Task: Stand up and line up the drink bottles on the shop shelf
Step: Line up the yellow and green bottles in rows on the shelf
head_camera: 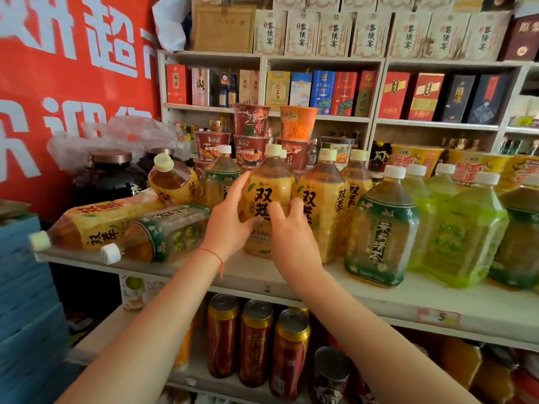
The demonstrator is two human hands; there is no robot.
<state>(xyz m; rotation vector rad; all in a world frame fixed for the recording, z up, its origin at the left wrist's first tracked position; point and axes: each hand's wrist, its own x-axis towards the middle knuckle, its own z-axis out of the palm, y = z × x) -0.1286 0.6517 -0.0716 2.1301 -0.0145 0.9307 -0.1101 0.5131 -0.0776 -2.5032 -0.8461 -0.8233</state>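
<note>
**Squaring up a yellow tea bottle, with fallen ones at my elbow**

Both my hands are on the upright yellow-label bottle (269,199) at the front of the shelf (379,298). My left hand (230,220) cups its left side, fingers spread narrow against the label; my right hand (288,228) wraps the lower front, thumb up.

It stands just beside its twin (320,211) on the right. To the left, a yellow bottle (99,225) and a green-label bottle (163,234) lie flat, caps over the shelf edge, and a third (175,182) leans tilted behind them.

My worry: nudging the flat ones with my left forearm could roll them off the edge, and pushing too hard could topple the noodle cups (250,138) stacked behind.
</note>
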